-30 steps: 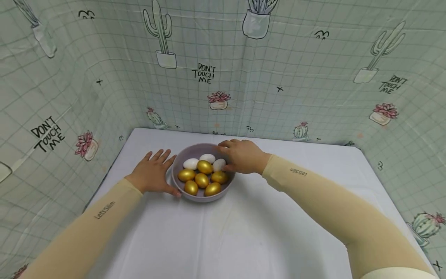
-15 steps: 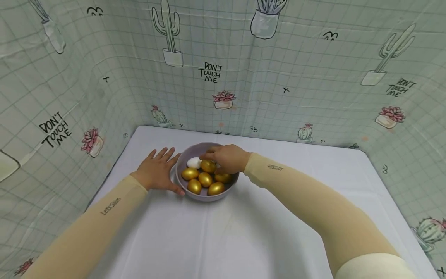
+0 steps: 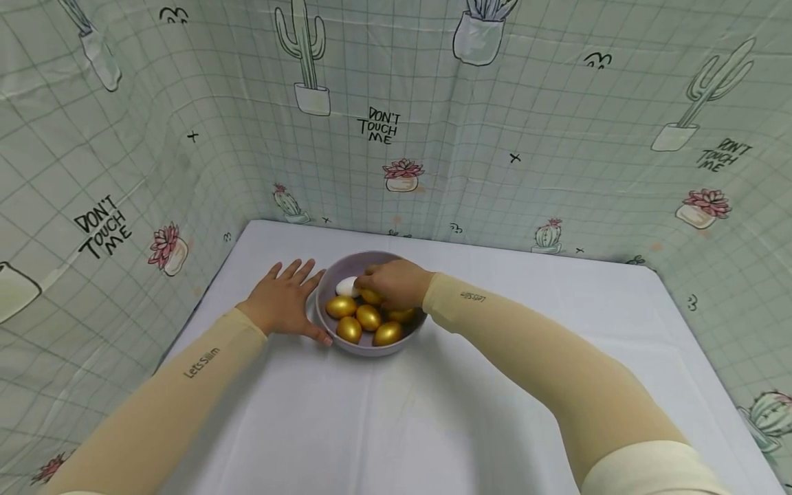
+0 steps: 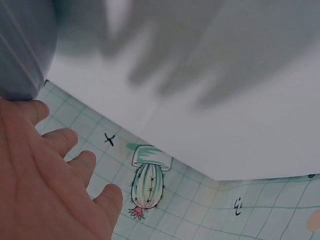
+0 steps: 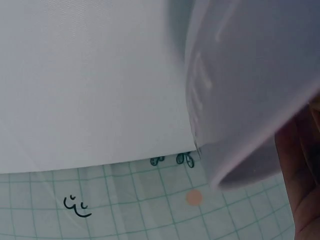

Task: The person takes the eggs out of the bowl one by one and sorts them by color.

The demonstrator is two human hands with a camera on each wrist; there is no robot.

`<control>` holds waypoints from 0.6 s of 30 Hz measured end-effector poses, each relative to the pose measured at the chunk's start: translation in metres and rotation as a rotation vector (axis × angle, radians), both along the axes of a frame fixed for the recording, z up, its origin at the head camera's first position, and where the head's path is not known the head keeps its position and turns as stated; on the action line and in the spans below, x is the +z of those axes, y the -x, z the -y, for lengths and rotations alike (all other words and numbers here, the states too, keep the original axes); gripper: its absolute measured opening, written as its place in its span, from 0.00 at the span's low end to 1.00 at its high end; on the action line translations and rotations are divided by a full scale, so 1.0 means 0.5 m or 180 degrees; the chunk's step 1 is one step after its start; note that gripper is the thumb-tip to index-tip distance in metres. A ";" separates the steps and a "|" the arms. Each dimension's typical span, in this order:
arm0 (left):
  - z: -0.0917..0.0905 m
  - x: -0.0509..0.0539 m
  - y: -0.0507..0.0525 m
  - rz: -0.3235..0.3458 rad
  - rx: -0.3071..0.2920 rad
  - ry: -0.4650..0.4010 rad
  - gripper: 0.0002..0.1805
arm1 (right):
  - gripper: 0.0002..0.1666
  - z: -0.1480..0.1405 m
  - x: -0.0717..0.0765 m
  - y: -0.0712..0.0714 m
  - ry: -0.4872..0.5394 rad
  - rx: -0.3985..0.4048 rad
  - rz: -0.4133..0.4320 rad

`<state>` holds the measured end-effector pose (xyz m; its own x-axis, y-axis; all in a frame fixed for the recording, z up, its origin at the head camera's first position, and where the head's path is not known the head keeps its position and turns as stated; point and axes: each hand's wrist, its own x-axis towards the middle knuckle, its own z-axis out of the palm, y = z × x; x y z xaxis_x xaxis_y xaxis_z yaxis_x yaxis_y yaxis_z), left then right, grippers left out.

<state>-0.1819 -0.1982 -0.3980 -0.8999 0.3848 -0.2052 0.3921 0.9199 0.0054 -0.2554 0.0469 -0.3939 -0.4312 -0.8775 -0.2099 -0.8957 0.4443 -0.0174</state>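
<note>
A round mauve bowl (image 3: 373,351) stands on the white table, holding several golden eggs (image 3: 368,317) and a white egg (image 3: 347,287). My right hand (image 3: 401,283) reaches into it from the right, with fingers and thumb around the rearmost golden egg (image 3: 370,296). That hand covers the back right of the bowl, and anything beneath it is hidden. Against the bowl's left side, my left hand (image 3: 284,302) rests with spread, straight fingers, its thumb by the front rim. The left wrist view shows the fingers (image 4: 82,167) beside the bowl's outer wall (image 4: 25,55).
White cloth covers the tabletop (image 3: 495,385) in front and to the right of the bowl. A curtain (image 3: 482,137) printed with cacti rises behind the table and along both sides.
My right hand has moved left and down into the bowl, over the white eggs seen earlier, and its fingers have closed around a golden egg. My left hand stays at the bowl.
</note>
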 end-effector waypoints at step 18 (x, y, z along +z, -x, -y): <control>-0.002 0.000 0.004 0.0019 0.0004 -0.0056 0.75 | 0.31 -0.007 -0.006 0.003 0.0114 0.0059 -0.0323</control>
